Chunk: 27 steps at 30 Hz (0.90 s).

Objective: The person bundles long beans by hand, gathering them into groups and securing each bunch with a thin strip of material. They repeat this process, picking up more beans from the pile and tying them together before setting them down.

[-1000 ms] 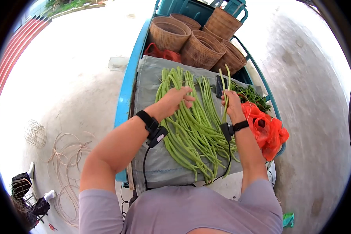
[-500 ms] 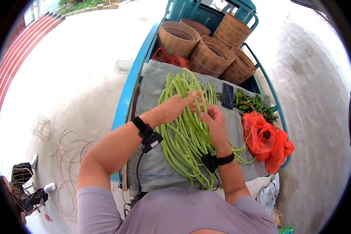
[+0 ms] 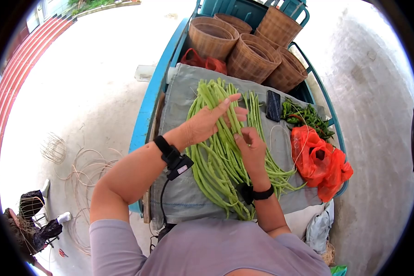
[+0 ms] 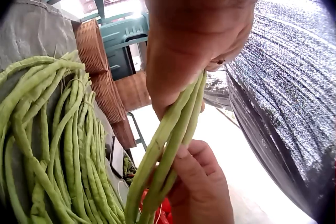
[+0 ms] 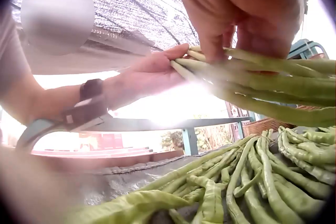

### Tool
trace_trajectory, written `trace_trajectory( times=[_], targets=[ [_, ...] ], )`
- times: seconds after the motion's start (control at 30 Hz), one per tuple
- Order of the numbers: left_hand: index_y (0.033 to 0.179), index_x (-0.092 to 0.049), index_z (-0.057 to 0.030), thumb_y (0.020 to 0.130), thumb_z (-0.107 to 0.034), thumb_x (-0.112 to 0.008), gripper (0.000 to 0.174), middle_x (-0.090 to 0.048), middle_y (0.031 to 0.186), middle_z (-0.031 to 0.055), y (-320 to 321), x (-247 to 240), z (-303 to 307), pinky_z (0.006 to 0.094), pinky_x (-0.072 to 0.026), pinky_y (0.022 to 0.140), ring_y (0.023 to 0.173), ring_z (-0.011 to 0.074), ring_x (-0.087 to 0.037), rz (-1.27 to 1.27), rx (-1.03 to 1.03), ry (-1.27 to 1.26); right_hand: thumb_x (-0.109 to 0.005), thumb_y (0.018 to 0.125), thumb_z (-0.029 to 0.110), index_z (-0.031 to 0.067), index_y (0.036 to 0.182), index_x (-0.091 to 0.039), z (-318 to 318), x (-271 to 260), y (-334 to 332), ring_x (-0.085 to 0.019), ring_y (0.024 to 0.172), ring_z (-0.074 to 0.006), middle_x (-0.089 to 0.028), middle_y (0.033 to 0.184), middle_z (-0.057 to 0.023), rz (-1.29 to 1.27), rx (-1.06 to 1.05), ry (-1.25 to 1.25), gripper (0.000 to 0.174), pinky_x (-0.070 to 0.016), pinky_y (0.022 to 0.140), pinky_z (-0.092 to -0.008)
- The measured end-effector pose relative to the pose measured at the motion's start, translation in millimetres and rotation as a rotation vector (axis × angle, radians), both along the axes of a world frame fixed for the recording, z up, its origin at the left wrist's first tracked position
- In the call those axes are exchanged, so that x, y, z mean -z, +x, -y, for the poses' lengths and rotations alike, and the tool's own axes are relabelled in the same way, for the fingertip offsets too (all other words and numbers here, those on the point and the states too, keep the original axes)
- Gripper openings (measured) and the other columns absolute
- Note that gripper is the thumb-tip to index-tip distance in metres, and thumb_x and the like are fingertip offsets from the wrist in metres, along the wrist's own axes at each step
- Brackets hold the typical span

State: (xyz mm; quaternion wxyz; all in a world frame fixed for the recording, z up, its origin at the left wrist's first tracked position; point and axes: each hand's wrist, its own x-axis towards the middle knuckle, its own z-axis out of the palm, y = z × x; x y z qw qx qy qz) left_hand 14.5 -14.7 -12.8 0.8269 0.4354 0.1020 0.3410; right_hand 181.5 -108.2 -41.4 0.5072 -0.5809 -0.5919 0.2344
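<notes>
Cart point(image 3: 156, 101) first: its blue bed carries a grey cloth point(image 3: 179, 193), with wicker baskets point(image 3: 212, 37) at the far end and red bags point(image 3: 319, 161) on my right. On the cloth lies the pile of long beans point(image 3: 214, 165), running lengthwise toward me. Over its far half my left hand point(image 3: 206, 123) and right hand point(image 3: 252, 148) meet on a handful of beans point(image 4: 167, 145), held up off the pile. I judge the step to be drawing these few strands out and evening them up. The next move calls for a firm hold from both hands, so that no strand slips back among the others. The head view gives the layout but makes my left fingers point(image 3: 226, 102) look merely laid flat. The left wrist view shows them and the thumb pinching the strands, and the right wrist view shows my right fingers point(image 5: 212, 32) and thumb curled round the same strands above the pile.
</notes>
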Motion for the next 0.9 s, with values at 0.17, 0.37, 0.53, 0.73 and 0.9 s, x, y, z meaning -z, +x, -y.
trace_trajectory(
  times=[0.17, 0.37, 0.53, 0.73, 0.9],
  targets=[
    [0.144, -0.029, -0.0076, 0.103, -0.036, -0.033, 0.05, -0.062, 0.112, 0.0107, 2.5, 12.3, -5.7, 0.0348, -0.049, 0.093, 0.108, 0.0213, -0.057, 0.0, 0.029, -0.04, -0.065, 0.085, 0.001, 0.0013, 0.096, -0.058, -2.1, 9.1, -1.4, -0.048, 0.068, -0.0052, -0.054, 0.078, 0.0005, -0.021, -0.026, 0.017, 0.013, -0.0407, 0.061, -0.022],
    [0.139, -0.036, -0.0044, 0.103, -0.035, -0.035, 0.048, -0.062, 0.106, 0.0093, 1.7, 8.5, -4.6, 0.034, -0.049, 0.092, 0.101, 0.0204, -0.059, -0.049, 0.0, -0.093, -0.064, 0.085, 0.0, 0.0004, 0.099, -0.06, -0.8, 3.1, -10.7, -0.049, 0.069, -0.0056, -0.056, 0.08, 0.0003, -0.056, -0.011, 0.024, 0.015, -0.0427, 0.062, -0.0223],
    [0.128, -0.046, -0.0028, 0.102, -0.034, -0.039, 0.041, -0.063, 0.103, 0.0093, 3.3, 7.2, -3.7, 0.0343, -0.0502, 0.09, 0.101, 0.0215, -0.06, -0.007, 0.007, -0.115, -0.064, 0.085, 0.001, -0.0003, 0.101, -0.061, -2.3, 2.5, -13.7, -0.053, 0.073, -0.0068, -0.061, 0.085, -0.0004, -0.176, -0.026, -0.041, 0.017, -0.0448, 0.066, -0.0236],
    [0.11, -0.054, -0.0034, 0.099, -0.033, -0.048, 0.032, -0.055, 0.071, 0.0026, 5.2, 10.3, -5.2, 0.0377, -0.0541, 0.077, 0.085, 0.0205, -0.064, -0.075, -0.058, -0.155, -0.062, 0.088, 0.008, 0.0006, 0.103, -0.063, -6.4, -3.0, -6.7, -0.056, 0.077, -0.0104, -0.065, 0.09, -0.0049, -0.115, -0.192, 0.036, 0.017, -0.0461, 0.07, -0.0271],
    [0.115, -0.052, -0.002, 0.095, -0.028, -0.058, 0.033, -0.047, 0.062, -0.001, 3.4, 23.4, -13.7, 0.035, -0.0517, 0.067, 0.066, 0.0158, -0.058, -0.172, -0.098, -0.29, -0.058, 0.09, 0.028, 0.0029, 0.101, -0.066, -45.6, -18.2, 80.5, -0.062, 0.08, -0.0188, -0.066, 0.086, -0.0101, 0.203, -0.14, -0.271, 0.029, -0.0481, 0.074, -0.0316]
  ],
)
